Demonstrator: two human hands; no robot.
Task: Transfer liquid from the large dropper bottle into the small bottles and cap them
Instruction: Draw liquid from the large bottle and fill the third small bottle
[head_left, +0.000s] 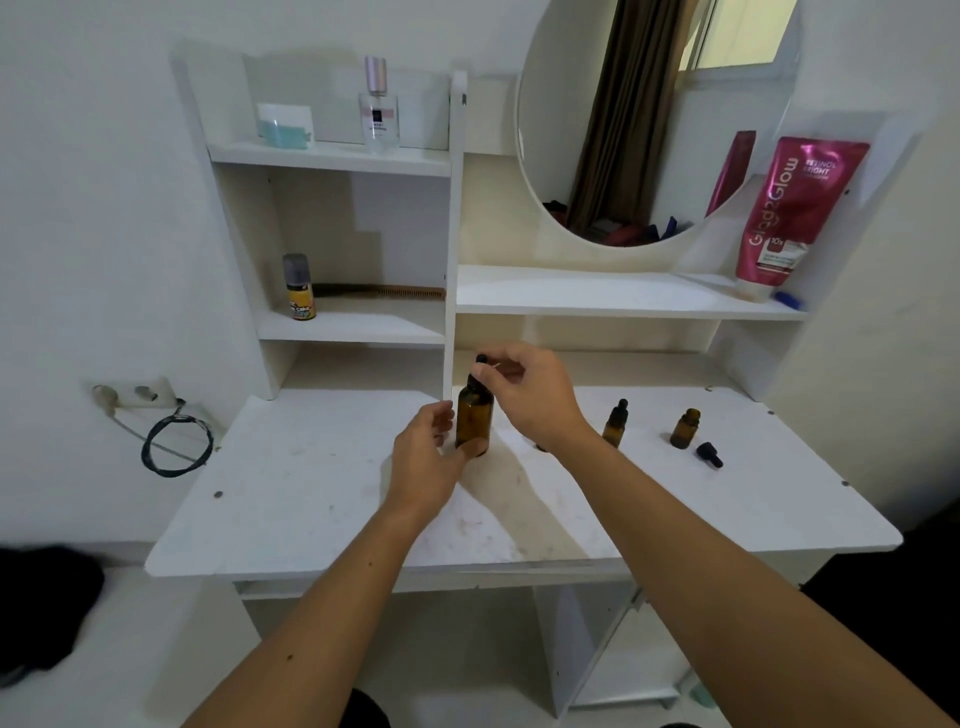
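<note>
Both hands are on the large amber glass dropper bottle, which stands upright near the middle of the white, scuffed and faintly stained desktop. The left hand wraps thumb and fingers around the bottle's lower body, steadying it on the surface. The right hand comes in from above, its fingertips pinching the black rubber dropper cap at the bottle's neck; whether the cap is seated or loosened cannot be told.

Off to the right on the same desktop, a small amber bottle with a black dropper top stands upright. Further right is a second small amber bottle, open at the neck, and just beside it a loose black dropper cap lies on its side.

The desk belongs to a white vanity unit pushed against pale walls. On the left, its shelves carry a clear perfume bottle with a silvery cap and a pale blue-green box up top, then a yellow spray can with a grey lid and a brown comb lower down. In the centre, a round mirror reflects a brown curtain and a window. On the right shelf leans a magenta pouch with white lettering, a small blue item at its foot. A wall socket with a coiled black cable sits left of the desk.
</note>
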